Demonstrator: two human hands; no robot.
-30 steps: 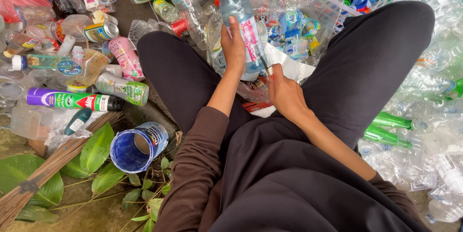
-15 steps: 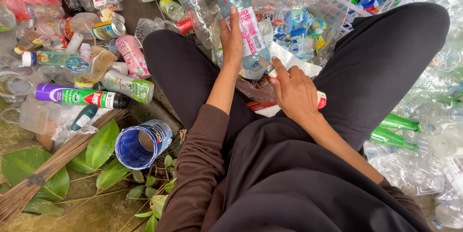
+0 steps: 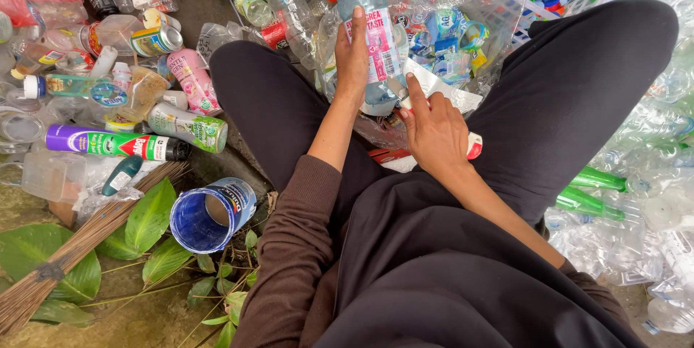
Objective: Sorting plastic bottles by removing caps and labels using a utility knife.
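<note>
Clear plastic bottle (image 3: 372, 37) with a pink label stands between the 2 knees, gripped by the left hand (image 3: 352, 59), fingers wrapped around it. Right hand (image 3: 436, 131) pinches the label's lower edge; bottles crowd both sides.

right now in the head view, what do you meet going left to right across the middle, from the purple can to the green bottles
purple can → blue cup → left hand on the clear bottle → right hand → green bottles
</note>
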